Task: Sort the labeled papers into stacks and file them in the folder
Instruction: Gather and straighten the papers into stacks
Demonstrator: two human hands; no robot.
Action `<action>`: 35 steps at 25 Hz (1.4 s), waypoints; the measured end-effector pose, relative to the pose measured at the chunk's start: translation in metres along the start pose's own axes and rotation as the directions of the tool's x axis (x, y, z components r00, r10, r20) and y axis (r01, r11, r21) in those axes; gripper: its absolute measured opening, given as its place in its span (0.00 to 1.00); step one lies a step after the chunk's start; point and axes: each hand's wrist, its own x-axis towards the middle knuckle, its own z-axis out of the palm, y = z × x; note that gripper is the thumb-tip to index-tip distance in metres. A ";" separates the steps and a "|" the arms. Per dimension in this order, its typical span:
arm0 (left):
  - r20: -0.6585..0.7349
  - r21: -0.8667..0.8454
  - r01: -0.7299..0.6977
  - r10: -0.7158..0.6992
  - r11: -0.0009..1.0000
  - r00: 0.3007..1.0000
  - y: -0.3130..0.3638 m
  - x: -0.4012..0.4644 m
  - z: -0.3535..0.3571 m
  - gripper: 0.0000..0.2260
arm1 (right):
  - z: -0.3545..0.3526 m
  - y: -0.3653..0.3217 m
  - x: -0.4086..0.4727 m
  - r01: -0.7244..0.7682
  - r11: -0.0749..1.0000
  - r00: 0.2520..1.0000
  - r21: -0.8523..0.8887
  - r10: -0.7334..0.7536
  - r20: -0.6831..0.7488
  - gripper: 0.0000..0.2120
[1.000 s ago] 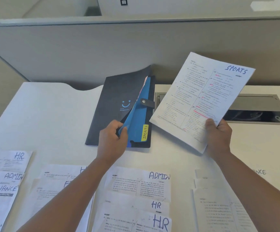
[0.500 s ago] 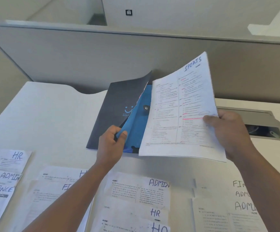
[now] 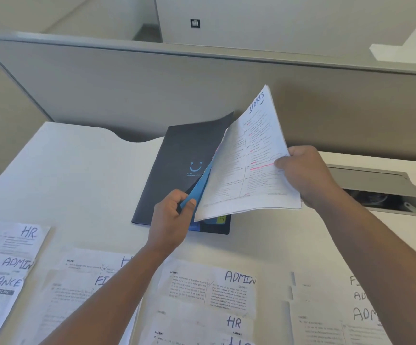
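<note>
Single head-worn view, looking forward and steeply down over the white counter point(image 3: 60, 170) from close range. Both forearms enter from the bottom edge; a grey partition point(image 3: 127, 90) closes the far side. Wide-angle lens bends straight edges. No second view shares the scene.

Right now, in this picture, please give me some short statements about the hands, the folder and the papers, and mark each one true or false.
1. The right hand holds the papers labeled SPORTS. True.
2. The left hand rests flat on the desk. False: it pinches a blue divider of the folder.
3. The folder's cover is dark with a smiley face. True.
4. The papers labeled ADMIN lie inside the folder. False: they lie on the desk, nearer the person.
</note>
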 end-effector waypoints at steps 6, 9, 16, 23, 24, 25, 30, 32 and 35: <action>0.029 0.071 -0.074 0.072 0.995 0.997 0.005 0.001 -0.002 0.09 | 0.030 0.005 0.006 0.058 0.992 0.998 -0.110 -0.059 -0.009 0.12; 0.058 0.109 -0.088 0.082 0.990 0.995 0.006 0.001 -0.004 0.07 | 0.026 0.004 0.006 0.088 0.981 0.994 -0.170 -0.097 -0.041 0.08; 0.085 0.153 -0.100 0.088 0.983 0.993 0.012 0.003 -0.005 0.09 | 0.019 0.005 0.008 0.102 0.970 0.992 -0.219 -0.115 -0.051 0.07; 0.078 0.170 -0.107 0.095 0.980 0.992 0.013 0.004 -0.003 0.10 | 0.051 0.018 0.000 0.051 0.991 0.996 -0.127 -0.060 -0.073 0.07; 0.078 0.168 -0.101 0.089 0.981 0.993 0.012 0.004 -0.003 0.09 | 0.057 0.020 -0.001 0.024 0.995 0.997 -0.100 -0.031 -0.067 0.07; 0.079 0.167 -0.096 0.084 0.981 0.993 0.012 0.004 -0.003 0.09 | 0.064 0.022 -0.001 -0.002 0.998 0.998 -0.070 -0.002 -0.060 0.09; 0.092 0.157 -0.112 0.099 0.981 0.991 0.010 0.005 -0.003 0.08 | 0.098 0.026 0.001 -0.061 0.998 0.998 0.011 0.061 -0.024 0.11; 0.091 0.154 -0.124 0.111 0.980 0.990 0.008 0.005 -0.003 0.08 | 0.113 0.027 0.002 -0.071 0.997 0.997 0.009 0.071 -0.013 0.12; 0.085 0.150 -0.129 0.118 0.980 0.989 0.008 0.006 -0.002 0.07 | 0.131 0.027 0.005 -0.113 0.993 0.994 0.031 0.112 0.011 0.11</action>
